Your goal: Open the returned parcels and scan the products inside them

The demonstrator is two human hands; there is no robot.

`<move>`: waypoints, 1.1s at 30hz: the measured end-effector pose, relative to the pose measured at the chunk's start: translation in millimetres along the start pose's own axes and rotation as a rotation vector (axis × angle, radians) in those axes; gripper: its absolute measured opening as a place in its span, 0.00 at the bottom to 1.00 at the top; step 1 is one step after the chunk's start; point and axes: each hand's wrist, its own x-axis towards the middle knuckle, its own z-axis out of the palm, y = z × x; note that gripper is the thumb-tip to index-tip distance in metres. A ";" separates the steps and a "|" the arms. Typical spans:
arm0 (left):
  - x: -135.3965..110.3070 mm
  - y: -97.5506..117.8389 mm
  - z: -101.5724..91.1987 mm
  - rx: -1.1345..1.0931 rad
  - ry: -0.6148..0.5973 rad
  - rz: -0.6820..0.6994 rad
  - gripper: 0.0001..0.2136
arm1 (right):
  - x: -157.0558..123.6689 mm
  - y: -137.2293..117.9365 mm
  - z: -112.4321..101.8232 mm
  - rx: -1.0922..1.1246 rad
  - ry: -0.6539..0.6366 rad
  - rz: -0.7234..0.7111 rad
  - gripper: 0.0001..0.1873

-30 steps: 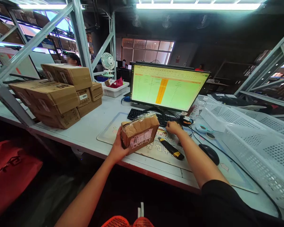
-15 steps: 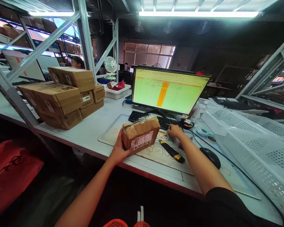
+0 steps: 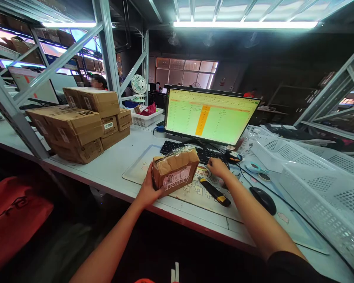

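A small brown cardboard box (image 3: 174,173) with clear tape and the word "Beauty" on its side is tilted up at the desk's front edge. My left hand (image 3: 149,188) grips it by its left end, thumb along the front. Near the black keyboard (image 3: 205,154), my right hand (image 3: 219,168) is closed with its fingers curled in, at the near edge of the keys; nothing shows in it. A black and yellow utility knife (image 3: 214,192) lies on the printed desk mat (image 3: 183,194), between the box and my right forearm.
Behind the keyboard stands a monitor (image 3: 211,116) showing a spreadsheet. Stacked cartons (image 3: 76,125) occupy the left side of the desk, near a metal rack post (image 3: 107,51). A mouse (image 3: 263,199), a cable and white perforated baskets (image 3: 321,188) are on the right. A white basket (image 3: 147,118) sits behind.
The camera view has tilted up slightly. My right hand has shifted slightly left beside the keyboard. The box stays in my left hand.
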 end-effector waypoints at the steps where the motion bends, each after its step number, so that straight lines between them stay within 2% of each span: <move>1: -0.4 -0.5 0.1 -0.008 -0.004 0.000 0.54 | -1.7 0.8 2.0 -0.005 -0.015 0.004 0.13; 5: -1.7 -1.1 -0.2 -0.039 -0.001 0.004 0.55 | -8.2 2.2 11.2 -0.022 -0.068 0.014 0.13; 9: -1.7 -0.7 -0.2 -0.036 -0.004 0.004 0.54 | -12.4 0.2 14.2 -0.027 -0.039 -0.014 0.14; 16: -0.5 2.5 -2.0 -0.038 -0.006 -0.006 0.55 | -13.6 -10.9 0.2 0.021 -0.021 -0.015 0.14; 19: -0.3 5.3 -1.7 -0.024 -0.004 -0.017 0.55 | -36.2 -18.0 -4.9 0.063 -0.062 -0.062 0.15; 22: 0.2 7.1 1.6 -0.034 0.005 -0.031 0.55 | -73.8 -22.1 0.0 0.091 -0.161 -0.138 0.19; 26: 2.6 13.2 3.2 -0.018 0.042 -0.021 0.54 | -111.5 -22.1 14.5 0.093 -0.109 -0.154 0.25; 29: 4.5 33.4 -7.6 0.163 0.152 0.065 0.50 | -122.3 -20.6 17.2 0.208 0.013 -0.127 0.24; 31: 5.5 56.3 -19.7 0.434 0.222 0.163 0.46 | -129.4 -22.2 11.5 0.416 0.075 -0.126 0.25; 33: 7.1 81.7 -30.8 0.741 0.225 0.238 0.43 | -140.7 -29.2 0.5 0.689 0.075 -0.161 0.28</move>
